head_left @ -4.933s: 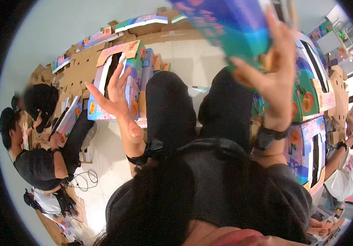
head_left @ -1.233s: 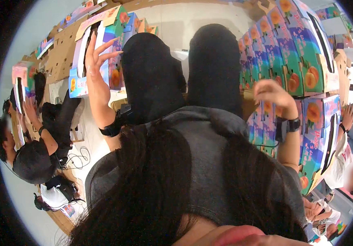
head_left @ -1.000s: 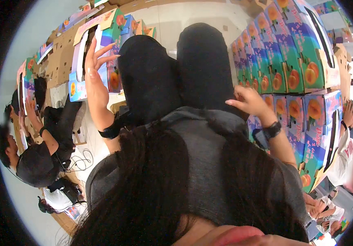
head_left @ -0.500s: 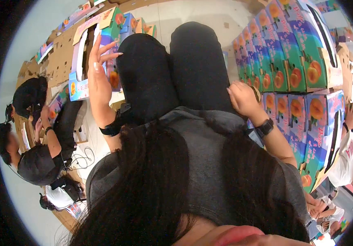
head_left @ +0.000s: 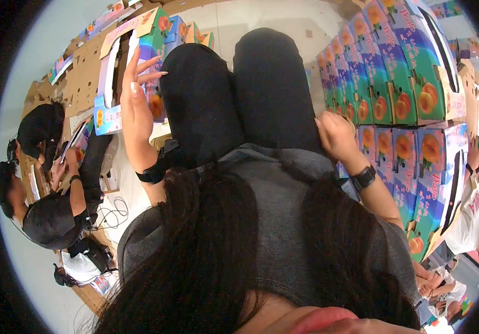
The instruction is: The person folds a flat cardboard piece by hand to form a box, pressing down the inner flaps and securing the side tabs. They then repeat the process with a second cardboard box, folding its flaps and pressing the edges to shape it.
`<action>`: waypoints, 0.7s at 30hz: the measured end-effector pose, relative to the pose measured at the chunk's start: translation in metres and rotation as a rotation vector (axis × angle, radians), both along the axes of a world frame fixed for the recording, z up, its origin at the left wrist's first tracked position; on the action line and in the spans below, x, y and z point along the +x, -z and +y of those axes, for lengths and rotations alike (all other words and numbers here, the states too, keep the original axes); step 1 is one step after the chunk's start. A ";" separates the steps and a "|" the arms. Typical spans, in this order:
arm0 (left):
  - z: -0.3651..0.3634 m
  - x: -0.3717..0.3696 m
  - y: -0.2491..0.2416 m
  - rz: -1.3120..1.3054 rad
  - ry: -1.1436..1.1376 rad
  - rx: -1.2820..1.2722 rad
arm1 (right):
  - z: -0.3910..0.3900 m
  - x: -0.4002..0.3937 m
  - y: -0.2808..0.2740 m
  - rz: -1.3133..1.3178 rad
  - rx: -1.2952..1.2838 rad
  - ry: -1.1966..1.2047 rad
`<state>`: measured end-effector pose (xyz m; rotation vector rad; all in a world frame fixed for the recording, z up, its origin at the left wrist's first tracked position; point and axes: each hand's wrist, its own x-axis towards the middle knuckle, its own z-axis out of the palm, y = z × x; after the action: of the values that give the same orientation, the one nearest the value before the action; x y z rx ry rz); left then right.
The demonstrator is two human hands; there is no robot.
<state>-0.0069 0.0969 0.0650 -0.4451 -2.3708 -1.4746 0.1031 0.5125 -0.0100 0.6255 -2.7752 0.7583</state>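
Note:
My left hand [head_left: 136, 103] is raised with its fingers apart beside an upright fruit-printed carton [head_left: 156, 103]. It holds nothing, and a black band circles its wrist. On the other side, my right hand [head_left: 335, 134] is curled by my thigh [head_left: 275, 89], with a dark watch on the wrist. A brownish curved edge shows just behind its knuckles; what the fingers hold, if anything, is hidden. Close to this hand stand stacked rows of peach-printed cartons [head_left: 398, 83].
Flat brown cardboard [head_left: 81, 83] lies at the upper left. Below it, a person in black [head_left: 56, 220] handles a printed piece, near dark cables [head_left: 114, 214]. A person in white [head_left: 465, 231] is at the right beyond the cartons, with others further down.
My left hand has hardly moved. My right hand has shifted slightly to the right, its fingers more tightly curled. At far right, a co-worker's hand has moved and a printed carton piece now shows there.

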 end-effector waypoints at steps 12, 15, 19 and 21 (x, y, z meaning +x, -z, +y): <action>-0.001 0.000 0.004 -0.030 -0.019 -0.009 | -0.001 -0.001 0.010 -0.185 -0.226 0.089; -0.001 -0.001 0.005 -0.016 -0.008 -0.031 | -0.002 -0.002 0.012 -0.201 -0.251 0.128; 0.001 0.000 0.003 -0.025 -0.012 -0.033 | -0.001 -0.006 0.019 -0.184 -0.241 0.194; 0.001 0.000 0.002 -0.039 -0.015 -0.025 | 0.002 -0.009 0.021 -0.172 -0.207 0.247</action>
<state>-0.0067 0.0979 0.0626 -0.4080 -2.4199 -1.4612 0.0943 0.5144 -0.0312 0.1820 -2.7993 1.0665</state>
